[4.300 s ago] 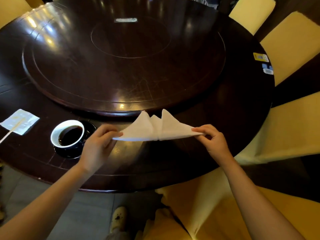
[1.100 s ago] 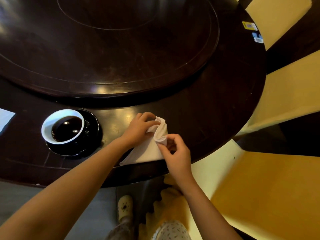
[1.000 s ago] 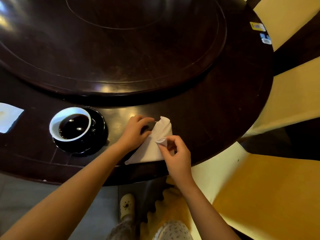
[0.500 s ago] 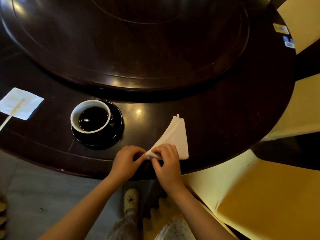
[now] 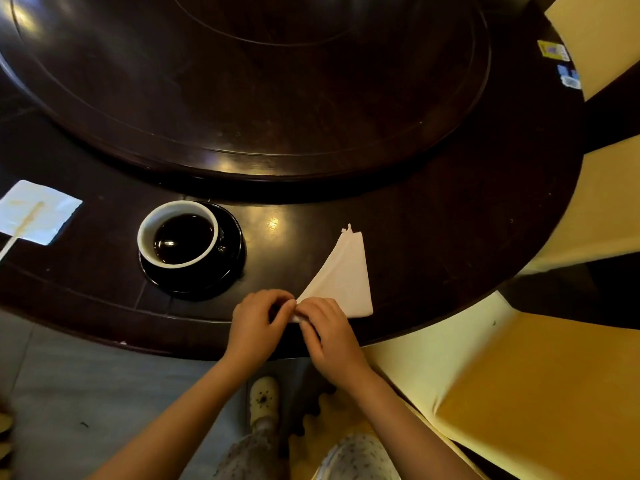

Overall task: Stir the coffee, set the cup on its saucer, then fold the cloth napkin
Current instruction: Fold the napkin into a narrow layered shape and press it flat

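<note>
A white cloth napkin (image 5: 343, 275), folded into a narrow triangle, lies on the dark table near its front edge, its tip pointing away from me. My left hand (image 5: 258, 320) and my right hand (image 5: 327, 332) meet at its near left corner, and both pinch that corner. A white-lined cup (image 5: 178, 233) full of black coffee stands on a black saucer (image 5: 228, 268) to the left of the napkin, apart from my hands.
A wooden stirrer (image 5: 20, 230) lies on a white paper square (image 5: 36, 211) at the far left. A raised round turntable (image 5: 259, 81) fills the table's middle. Yellow-covered chairs (image 5: 540, 386) stand to the right. Stickers (image 5: 554, 50) sit at the table's right rim.
The napkin went from a wide triangle held in the air to a narrower triangle flat on the table. Both hands slid from its top end down to its near corner.
</note>
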